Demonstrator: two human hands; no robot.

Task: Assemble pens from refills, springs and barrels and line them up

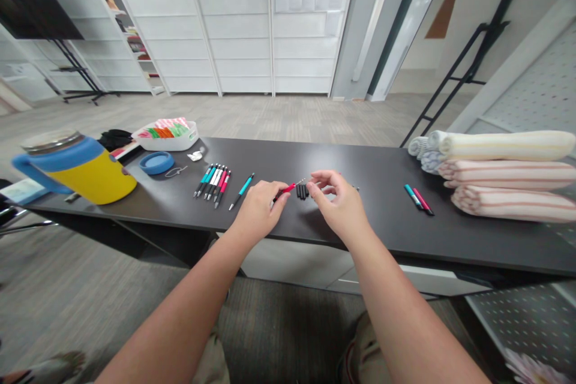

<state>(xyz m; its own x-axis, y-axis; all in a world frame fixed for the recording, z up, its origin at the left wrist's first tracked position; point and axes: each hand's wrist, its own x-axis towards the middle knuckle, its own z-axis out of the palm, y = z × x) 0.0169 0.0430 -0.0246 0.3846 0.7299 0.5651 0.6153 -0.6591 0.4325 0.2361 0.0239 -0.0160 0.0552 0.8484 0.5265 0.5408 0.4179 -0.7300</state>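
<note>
My left hand (258, 207) is closed round a red pen (288, 188) and holds it just above the dark table (382, 234), tip pointing right. My right hand (335, 195) pinches a very small part at that tip; what it is I cannot make out. Several short black pen parts (302, 191) lie on the table between the hands. A single teal pen (243, 189) lies left of my left hand. Further left is a row of several pens (213, 183) in teal, white and red. A teal and a pink pen (418, 198) lie together on the right.
A yellow jug with a blue handle (81, 171) lies on its side at the table's left end. Behind it are a blue lid (156, 162) and a white tray of coloured packets (168, 134). Rolled towels (504, 174) are stacked at the right. White shelving (234, 24) lines the back wall.
</note>
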